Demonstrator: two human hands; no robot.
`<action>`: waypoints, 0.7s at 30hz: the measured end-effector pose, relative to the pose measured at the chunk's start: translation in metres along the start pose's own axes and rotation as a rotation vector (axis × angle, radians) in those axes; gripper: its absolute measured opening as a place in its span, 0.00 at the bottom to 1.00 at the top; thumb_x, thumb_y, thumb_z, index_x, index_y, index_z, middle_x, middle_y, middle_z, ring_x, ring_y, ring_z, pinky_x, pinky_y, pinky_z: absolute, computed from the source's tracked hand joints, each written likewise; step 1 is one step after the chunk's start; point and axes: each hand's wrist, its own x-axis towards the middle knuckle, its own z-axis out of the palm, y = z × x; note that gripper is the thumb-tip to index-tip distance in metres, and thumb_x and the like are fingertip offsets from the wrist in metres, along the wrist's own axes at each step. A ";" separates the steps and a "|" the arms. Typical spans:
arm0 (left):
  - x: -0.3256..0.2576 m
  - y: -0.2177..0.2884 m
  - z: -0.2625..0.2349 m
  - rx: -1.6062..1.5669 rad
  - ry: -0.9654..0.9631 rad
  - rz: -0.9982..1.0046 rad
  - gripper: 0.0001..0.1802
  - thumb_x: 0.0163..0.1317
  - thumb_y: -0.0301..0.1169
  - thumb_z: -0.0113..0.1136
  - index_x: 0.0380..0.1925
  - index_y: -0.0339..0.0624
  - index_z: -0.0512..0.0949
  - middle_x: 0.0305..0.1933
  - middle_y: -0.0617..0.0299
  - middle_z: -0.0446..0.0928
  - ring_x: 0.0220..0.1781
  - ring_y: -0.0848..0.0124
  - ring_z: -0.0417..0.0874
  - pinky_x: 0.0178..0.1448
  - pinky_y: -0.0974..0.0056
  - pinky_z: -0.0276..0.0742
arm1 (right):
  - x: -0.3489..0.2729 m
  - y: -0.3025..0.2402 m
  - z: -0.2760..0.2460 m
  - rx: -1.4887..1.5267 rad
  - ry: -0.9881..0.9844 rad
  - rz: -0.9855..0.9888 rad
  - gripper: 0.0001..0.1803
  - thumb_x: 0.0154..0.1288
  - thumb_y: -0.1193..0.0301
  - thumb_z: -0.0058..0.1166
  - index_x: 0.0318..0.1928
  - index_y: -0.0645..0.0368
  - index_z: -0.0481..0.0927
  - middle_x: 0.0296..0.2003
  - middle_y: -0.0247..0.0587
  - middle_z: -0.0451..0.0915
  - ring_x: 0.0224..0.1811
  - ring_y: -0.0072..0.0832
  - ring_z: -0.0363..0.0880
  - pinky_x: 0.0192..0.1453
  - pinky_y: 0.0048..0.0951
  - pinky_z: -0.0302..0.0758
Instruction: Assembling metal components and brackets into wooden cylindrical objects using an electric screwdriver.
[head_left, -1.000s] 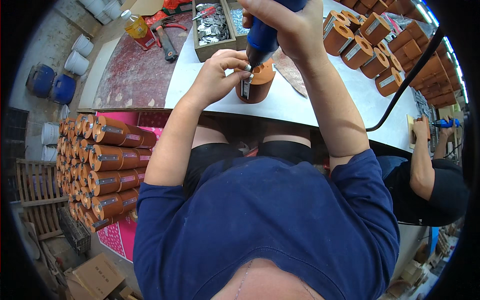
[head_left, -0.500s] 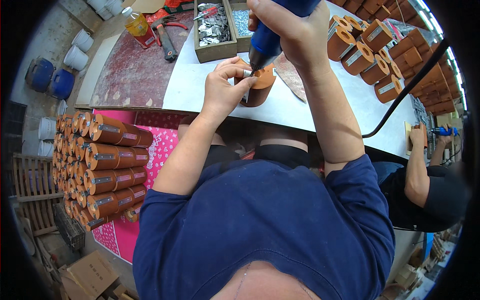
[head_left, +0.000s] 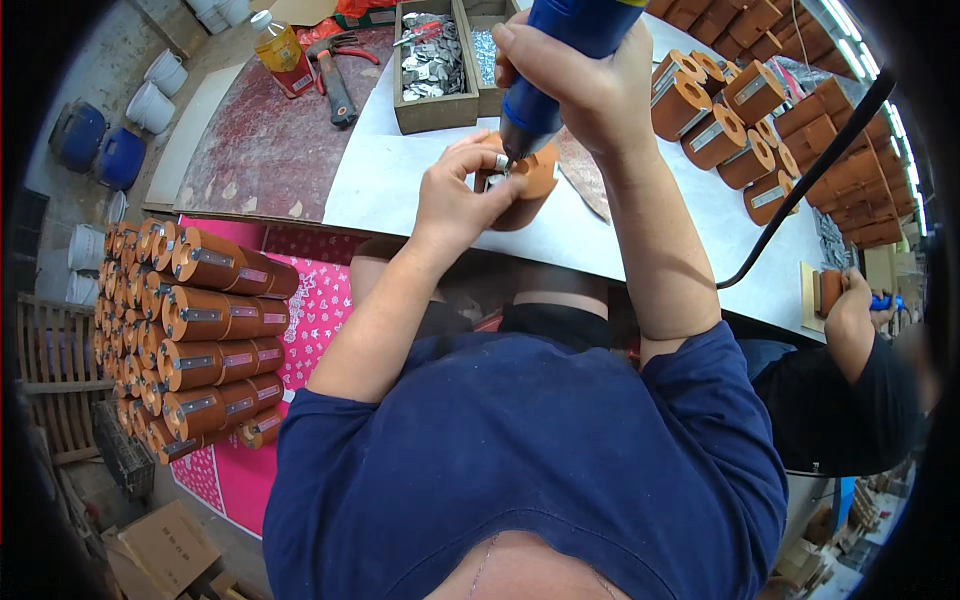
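Observation:
My right hand (head_left: 600, 85) is wrapped round a blue corded power screwdriver (head_left: 532, 105), which points down. Its bit meets the near-left part of a brown, round wooden block (head_left: 538, 182) at the table's front edge. That block has a hole in its top and a light metal piece on its right side. Against the block's left side, my left hand (head_left: 458, 198) is closed, thumb and fingers on either side of the bit. A small shiny piece shows between these fingertips, too small to name.
A wooden tray (head_left: 438, 112) of flat metal pieces stands behind the block. At left lie a hammer (head_left: 336, 88) and a bottle (head_left: 283, 55). Similar blocks stand at right (head_left: 715, 135) and are stacked at left (head_left: 205, 312). The black cord (head_left: 800, 195) arcs rightward; a co-worker (head_left: 835, 400) sits beyond.
The screwdriver's tip and my left fingers have shifted slightly toward me with the block. A shiny piece now shows at my left fingertips. At right, the co-worker's arms have moved.

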 end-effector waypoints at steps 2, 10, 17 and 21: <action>-0.004 0.000 0.006 -0.131 -0.035 -0.041 0.12 0.39 0.24 0.64 0.28 0.34 0.77 0.42 0.53 0.75 0.42 0.70 0.76 0.45 0.70 0.71 | 0.002 0.008 -0.004 -0.024 -0.052 0.001 0.08 0.46 0.75 0.56 0.26 0.62 0.71 0.17 0.33 0.72 0.15 0.18 0.70 0.21 0.18 0.68; -0.004 0.000 0.014 -0.229 0.032 -0.050 0.10 0.42 0.24 0.61 0.28 0.33 0.76 0.37 0.57 0.75 0.39 0.70 0.76 0.44 0.70 0.70 | -0.001 0.017 -0.009 -0.154 -0.019 -0.117 0.13 0.44 0.70 0.57 0.29 0.65 0.73 0.20 0.40 0.75 0.20 0.26 0.75 0.28 0.24 0.72; -0.004 -0.001 0.019 -0.180 0.047 -0.023 0.11 0.43 0.25 0.60 0.28 0.32 0.74 0.38 0.55 0.75 0.39 0.70 0.76 0.44 0.70 0.71 | -0.005 0.014 -0.003 -0.086 -0.031 -0.122 0.11 0.46 0.72 0.55 0.30 0.66 0.72 0.22 0.40 0.75 0.22 0.26 0.75 0.30 0.26 0.73; -0.003 -0.001 0.023 -0.208 0.074 -0.015 0.10 0.42 0.25 0.59 0.27 0.32 0.74 0.39 0.55 0.75 0.38 0.70 0.76 0.44 0.70 0.71 | -0.007 0.022 -0.011 -0.050 -0.056 -0.157 0.10 0.46 0.74 0.53 0.30 0.66 0.72 0.22 0.41 0.74 0.22 0.26 0.75 0.30 0.26 0.73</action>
